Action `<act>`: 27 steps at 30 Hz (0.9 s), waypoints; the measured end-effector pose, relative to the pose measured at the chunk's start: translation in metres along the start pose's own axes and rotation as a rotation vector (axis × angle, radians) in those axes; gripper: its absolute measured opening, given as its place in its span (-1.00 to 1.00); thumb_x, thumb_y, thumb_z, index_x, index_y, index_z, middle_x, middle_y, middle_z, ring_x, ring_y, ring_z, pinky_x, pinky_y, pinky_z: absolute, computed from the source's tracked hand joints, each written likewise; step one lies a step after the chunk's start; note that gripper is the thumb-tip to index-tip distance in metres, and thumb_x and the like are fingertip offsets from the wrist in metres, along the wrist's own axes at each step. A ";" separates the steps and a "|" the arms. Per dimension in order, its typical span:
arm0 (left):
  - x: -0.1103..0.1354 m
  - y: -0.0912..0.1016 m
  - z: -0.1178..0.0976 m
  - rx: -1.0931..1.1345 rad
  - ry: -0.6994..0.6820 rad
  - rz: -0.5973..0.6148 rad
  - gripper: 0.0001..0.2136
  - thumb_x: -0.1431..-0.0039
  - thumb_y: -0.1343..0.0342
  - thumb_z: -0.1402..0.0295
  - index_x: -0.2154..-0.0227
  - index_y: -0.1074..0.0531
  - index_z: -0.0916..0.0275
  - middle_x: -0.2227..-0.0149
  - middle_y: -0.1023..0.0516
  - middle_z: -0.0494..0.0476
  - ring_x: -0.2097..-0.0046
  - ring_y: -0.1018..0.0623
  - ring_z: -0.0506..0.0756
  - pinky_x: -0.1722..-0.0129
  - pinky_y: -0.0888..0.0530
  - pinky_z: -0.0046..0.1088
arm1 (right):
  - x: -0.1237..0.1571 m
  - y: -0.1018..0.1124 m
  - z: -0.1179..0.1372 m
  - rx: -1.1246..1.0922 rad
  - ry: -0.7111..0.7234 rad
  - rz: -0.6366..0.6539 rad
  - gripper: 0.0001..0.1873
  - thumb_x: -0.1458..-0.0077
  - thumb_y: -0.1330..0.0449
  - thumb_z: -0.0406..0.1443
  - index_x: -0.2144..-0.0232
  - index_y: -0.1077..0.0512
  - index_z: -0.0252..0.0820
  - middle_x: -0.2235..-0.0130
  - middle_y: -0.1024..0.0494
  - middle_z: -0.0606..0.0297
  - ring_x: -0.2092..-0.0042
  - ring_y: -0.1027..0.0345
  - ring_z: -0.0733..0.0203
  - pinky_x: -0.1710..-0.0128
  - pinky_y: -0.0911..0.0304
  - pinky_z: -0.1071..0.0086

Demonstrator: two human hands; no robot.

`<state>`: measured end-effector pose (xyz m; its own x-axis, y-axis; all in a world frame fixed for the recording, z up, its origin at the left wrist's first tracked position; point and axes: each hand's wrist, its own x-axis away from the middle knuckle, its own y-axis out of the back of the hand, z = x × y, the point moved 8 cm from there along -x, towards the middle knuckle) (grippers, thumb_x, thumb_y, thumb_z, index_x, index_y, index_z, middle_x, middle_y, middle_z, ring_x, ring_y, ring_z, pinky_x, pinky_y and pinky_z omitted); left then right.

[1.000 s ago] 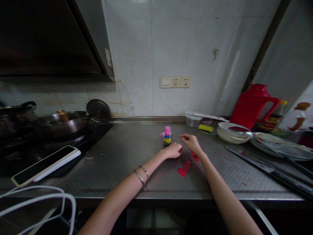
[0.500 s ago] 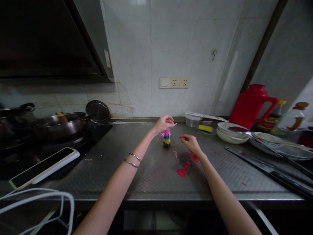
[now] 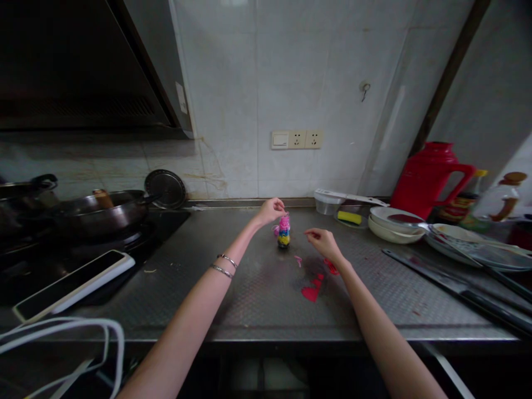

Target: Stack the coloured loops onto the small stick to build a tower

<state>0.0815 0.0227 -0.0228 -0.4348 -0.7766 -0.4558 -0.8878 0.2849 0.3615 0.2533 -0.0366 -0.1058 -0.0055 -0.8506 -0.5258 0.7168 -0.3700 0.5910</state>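
A small clear bottle (image 3: 284, 234) stands upright on the counter, filled with pink, blue and yellow layers over a dark bottom. My left hand (image 3: 271, 210) is at its mouth, thumb and fingers pinched together; what they hold there, if anything, is too small to make out. Beside the bottle's left side is a small pink tuft (image 3: 275, 229). My right hand (image 3: 323, 243) hovers to the right of the bottle with its fingertips pressed together, their contents hidden. Below lie a thin pink strip (image 3: 298, 260), red heart-like cut pieces (image 3: 311, 292) and a red item (image 3: 331, 267), partly covered by my right wrist.
At left are a pan (image 3: 120, 208) on the stove, a phone-like device (image 3: 72, 282) and white cables (image 3: 62, 327). To the right stand a yellow sponge (image 3: 349, 218), stacked bowls (image 3: 393, 233), a red thermos (image 3: 428, 180) and a long black-handled utensil (image 3: 440, 282).
My left hand has shifted slightly left and down, its fingertips now at the bottle's mouth. A pink bit seen at its fingertips before no longer sticks out. My right hand is nearly still.
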 end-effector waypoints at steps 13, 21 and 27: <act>0.001 -0.011 -0.012 -0.235 -0.113 0.124 -0.90 0.14 -0.13 0.43 0.51 -0.44 0.36 0.47 -0.48 0.08 0.39 -0.42 -0.02 0.34 -0.33 -0.50 | 0.001 0.002 0.005 0.012 -0.004 0.000 -0.68 0.11 0.00 -0.29 0.37 -0.50 -0.28 0.55 -0.47 0.28 0.50 -0.27 0.29 0.49 -0.11 0.48; 0.003 0.000 -0.014 -0.216 -0.084 -0.030 -0.78 -0.01 -0.02 0.30 0.51 -0.48 0.36 0.48 -0.51 0.13 0.41 -0.43 -0.01 0.36 -0.32 -0.50 | 0.001 0.001 0.003 0.006 -0.015 0.009 -0.67 0.11 0.00 -0.28 0.37 -0.50 -0.29 0.54 -0.47 0.26 0.49 -0.27 0.29 0.48 -0.12 0.48; 0.025 0.017 0.000 -0.200 -0.114 -0.268 -0.74 0.03 -0.08 0.23 0.38 -0.45 0.36 0.36 -0.47 0.14 0.36 -0.39 -0.02 0.35 -0.31 -0.52 | -0.001 -0.003 -0.001 -0.017 -0.003 0.005 -0.66 0.11 0.01 -0.27 0.35 -0.49 -0.29 0.50 -0.49 0.25 0.48 -0.28 0.30 0.46 -0.14 0.48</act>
<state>0.0554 0.0084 -0.0280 -0.2143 -0.7378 -0.6402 -0.9304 -0.0455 0.3638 0.2521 -0.0342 -0.1080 -0.0043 -0.8536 -0.5210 0.7283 -0.3597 0.5833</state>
